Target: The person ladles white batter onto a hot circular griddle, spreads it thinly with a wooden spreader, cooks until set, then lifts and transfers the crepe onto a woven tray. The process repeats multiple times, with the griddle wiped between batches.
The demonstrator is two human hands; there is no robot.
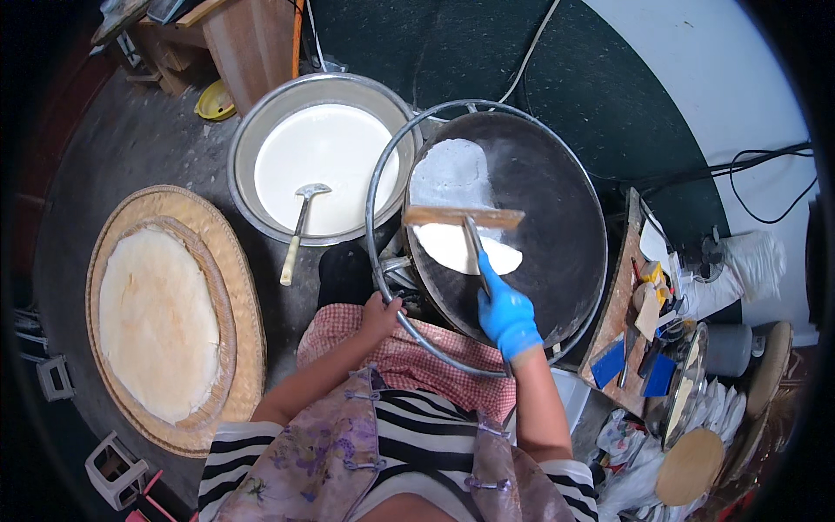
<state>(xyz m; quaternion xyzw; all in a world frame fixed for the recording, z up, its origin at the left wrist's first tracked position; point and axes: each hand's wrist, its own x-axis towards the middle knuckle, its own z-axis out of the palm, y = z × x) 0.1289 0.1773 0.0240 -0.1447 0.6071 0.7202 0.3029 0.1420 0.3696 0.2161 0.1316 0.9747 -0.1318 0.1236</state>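
My right hand [507,315], in a blue glove, is closed round the handle of a batter spreader with a wide wooden blade [452,217]. The blade lies across white batter [465,250] on the dark round griddle [548,217]. Above the blade a thin, greyish film of batter [450,174] covers the griddle's left part. My bare left hand [381,317] is wrapped round the metal ring [376,252] that circles the griddle. Left of the griddle stands a large metal basin [243,165] of white batter, with a ladle [300,226] resting in it, its handle over the rim.
A stack of thin round pancakes [161,322] lies on a woven tray [239,348] at the left. Small stools [117,470] stand at the lower left. A cluttered board [613,348] with tools and bags is close on the right. Cables [731,170] run along the wall.
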